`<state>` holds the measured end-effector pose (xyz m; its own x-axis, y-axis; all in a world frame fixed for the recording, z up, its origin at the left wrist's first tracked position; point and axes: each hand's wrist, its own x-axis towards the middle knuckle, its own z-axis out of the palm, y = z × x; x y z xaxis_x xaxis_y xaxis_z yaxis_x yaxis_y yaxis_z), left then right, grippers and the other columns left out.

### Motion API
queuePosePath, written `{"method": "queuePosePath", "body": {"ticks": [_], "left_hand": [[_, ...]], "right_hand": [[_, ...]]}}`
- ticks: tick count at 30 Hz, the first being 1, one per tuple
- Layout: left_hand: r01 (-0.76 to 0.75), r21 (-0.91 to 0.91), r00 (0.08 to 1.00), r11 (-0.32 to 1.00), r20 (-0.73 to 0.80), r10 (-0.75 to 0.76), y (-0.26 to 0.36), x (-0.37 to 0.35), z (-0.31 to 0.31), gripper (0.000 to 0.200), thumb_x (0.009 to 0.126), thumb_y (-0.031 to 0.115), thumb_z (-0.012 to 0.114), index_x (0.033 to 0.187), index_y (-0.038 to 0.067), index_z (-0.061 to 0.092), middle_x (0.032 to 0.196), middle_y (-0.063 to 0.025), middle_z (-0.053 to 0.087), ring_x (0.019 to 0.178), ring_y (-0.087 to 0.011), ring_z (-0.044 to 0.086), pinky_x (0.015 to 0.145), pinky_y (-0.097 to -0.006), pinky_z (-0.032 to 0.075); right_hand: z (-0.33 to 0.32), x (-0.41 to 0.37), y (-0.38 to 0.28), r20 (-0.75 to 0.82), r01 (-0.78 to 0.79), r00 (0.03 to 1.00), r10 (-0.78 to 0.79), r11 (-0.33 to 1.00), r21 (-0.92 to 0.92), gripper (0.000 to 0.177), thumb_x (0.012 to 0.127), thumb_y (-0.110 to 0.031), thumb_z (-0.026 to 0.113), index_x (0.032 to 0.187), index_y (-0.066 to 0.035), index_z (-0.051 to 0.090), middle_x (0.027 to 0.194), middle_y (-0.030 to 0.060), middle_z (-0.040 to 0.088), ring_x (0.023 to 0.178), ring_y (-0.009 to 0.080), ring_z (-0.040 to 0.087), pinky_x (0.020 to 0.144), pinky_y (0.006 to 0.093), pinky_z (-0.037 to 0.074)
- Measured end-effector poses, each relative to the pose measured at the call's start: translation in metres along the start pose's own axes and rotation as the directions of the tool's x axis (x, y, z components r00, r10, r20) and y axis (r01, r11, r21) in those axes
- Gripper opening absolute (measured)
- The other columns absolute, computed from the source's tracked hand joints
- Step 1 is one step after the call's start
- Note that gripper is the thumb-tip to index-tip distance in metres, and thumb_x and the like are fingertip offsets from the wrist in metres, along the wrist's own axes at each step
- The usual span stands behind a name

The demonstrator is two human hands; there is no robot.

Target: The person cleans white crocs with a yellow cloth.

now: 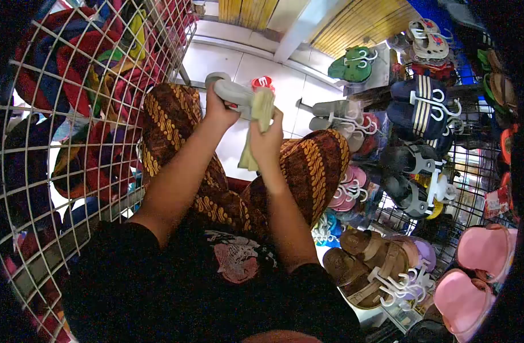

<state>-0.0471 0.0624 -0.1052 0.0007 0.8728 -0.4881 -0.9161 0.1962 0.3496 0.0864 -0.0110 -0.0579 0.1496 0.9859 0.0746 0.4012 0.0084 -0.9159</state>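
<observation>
Held out over the white floor tiles is a pair of grey sandals. My left hand is wrapped round their near side, its fingers partly hidden beneath them. In my right hand is a pale yellow-green cloth, pressed against the right end of the sandals, with a loose part hanging below the hand. A small red item with white marking shows just beyond the cloth. Both hands are above the gap between my knees, which are covered by brown patterned trousers.
A wire grid with colourful footwear behind it rises on the left. On the right, a black rack holds hanging sandals, among them green clogs, brown sandals and pink sandals. A white post stands ahead.
</observation>
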Motion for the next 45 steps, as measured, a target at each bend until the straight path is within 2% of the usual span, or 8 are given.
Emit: {"method": "queuePosePath", "body": {"ticks": [6,10,17,19,24,33,38,45], "left_hand": [[-0.036,0.041,0.991,0.999,-0.13,0.041,0.003,-0.012,0.013,0.033,0.09,0.047,0.046,0.096,0.017,0.059,0.096,-0.0039,0.061,0.09,-0.0233,0.06,0.086,-0.0438,0.051],[0.097,-0.116,0.991,0.988,-0.076,-0.107,0.007,0.002,0.004,0.036,0.088,0.047,0.049,0.103,0.016,0.058,0.106,-0.0067,0.061,0.1,-0.0267,0.059,0.093,-0.0465,0.047],[0.15,-0.025,0.987,0.988,-0.048,-0.151,0.012,0.005,0.001,0.026,0.083,0.042,0.058,0.09,0.017,0.061,0.092,-0.0028,0.063,0.091,-0.022,0.062,0.085,-0.0377,0.051],[0.111,0.027,0.993,0.993,0.026,-0.112,0.014,0.0,0.003,0.03,0.087,0.042,0.053,0.101,0.017,0.061,0.096,-0.0061,0.065,0.092,-0.0232,0.065,0.087,-0.0399,0.053],[0.023,0.082,1.0,0.996,-0.007,-0.023,0.013,-0.011,0.021,0.018,0.082,0.029,0.061,0.087,0.012,0.06,0.078,-0.0029,0.061,0.079,-0.0205,0.063,0.075,-0.0346,0.052],[-0.252,0.307,0.967,0.918,0.104,0.231,0.005,-0.029,0.026,0.018,0.082,0.027,0.061,0.087,0.011,0.059,0.08,-0.0046,0.059,0.076,-0.0192,0.061,0.071,-0.0339,0.052],[-0.085,0.109,0.991,0.99,0.108,0.074,0.011,-0.024,0.027,0.016,0.082,0.027,0.062,0.084,0.011,0.058,0.077,-0.0037,0.057,0.073,-0.0181,0.059,0.069,-0.0328,0.051],[0.056,0.173,0.996,0.983,0.056,-0.066,0.025,-0.034,0.034,0.022,0.084,0.03,0.06,0.091,0.009,0.061,0.082,-0.006,0.061,0.078,-0.0212,0.062,0.075,-0.0343,0.052]], "right_hand": [[0.009,-0.014,-0.024,0.027,0.393,0.917,-0.398,0.89,-0.231,0.049,0.09,-0.02,0.065,0.126,0.005,0.043,0.103,0.0191,0.06,0.093,0.0261,0.061,0.081,0.0386,0.05],[0.01,-0.004,0.013,-0.06,-0.105,0.992,0.111,0.99,0.094,0.047,0.092,-0.019,0.064,0.126,0.005,0.043,0.105,0.017,0.058,0.093,0.0246,0.059,0.081,0.038,0.05],[0.0,-0.007,-0.007,0.016,0.252,0.967,-0.256,0.935,-0.252,0.05,0.091,-0.016,0.062,0.133,0.003,0.044,0.118,0.0247,0.054,0.103,0.0389,0.058,0.09,0.0438,0.047],[-0.009,0.002,0.005,0.087,0.01,0.996,0.019,0.947,-0.322,0.05,0.093,-0.018,0.058,0.136,0.001,0.044,0.119,0.0253,0.054,0.107,0.0409,0.056,0.094,0.0438,0.045],[-0.021,0.004,-0.009,0.207,0.321,0.931,-0.3,0.944,-0.076,0.049,0.092,-0.012,0.058,0.137,0.001,0.044,0.124,0.0262,0.053,0.115,0.0377,0.054,0.097,0.0417,0.044],[-0.024,-0.004,-0.022,0.257,0.325,0.925,-0.281,0.934,-0.147,0.053,0.088,-0.006,0.062,0.138,-0.002,0.046,0.119,0.023,0.055,0.108,0.036,0.057,0.094,0.0384,0.046],[-0.027,0.0,-0.012,0.036,-0.035,0.999,0.041,0.988,-0.149,0.048,0.094,-0.016,0.057,0.138,-0.003,0.043,0.117,0.0266,0.059,0.105,0.0382,0.061,0.09,0.0413,0.047],[-0.042,-0.03,-0.091,0.405,-0.178,0.896,0.18,0.983,-0.045,0.059,0.092,-0.03,0.063,0.137,-0.001,0.037,0.113,0.0248,0.061,0.101,0.0336,0.064,0.087,0.041,0.049]]}}
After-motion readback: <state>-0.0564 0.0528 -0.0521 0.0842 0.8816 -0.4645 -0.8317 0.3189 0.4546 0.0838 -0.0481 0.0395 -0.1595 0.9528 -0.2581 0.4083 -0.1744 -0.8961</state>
